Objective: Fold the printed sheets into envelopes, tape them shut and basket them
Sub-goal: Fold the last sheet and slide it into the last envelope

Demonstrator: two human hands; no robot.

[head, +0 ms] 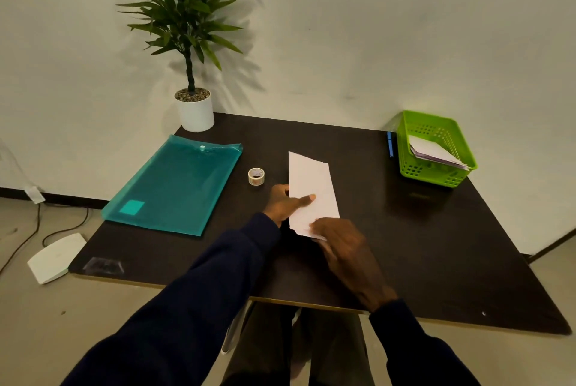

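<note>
Centrally, L fingers [304, 199] round sheet's [311, 178] L edge, R fingers [322, 225] flat on near edge.

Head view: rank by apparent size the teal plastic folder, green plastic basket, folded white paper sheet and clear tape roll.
1. teal plastic folder
2. green plastic basket and folded white paper sheet: look alike; basket sits farther off, so unranked
3. clear tape roll
</note>
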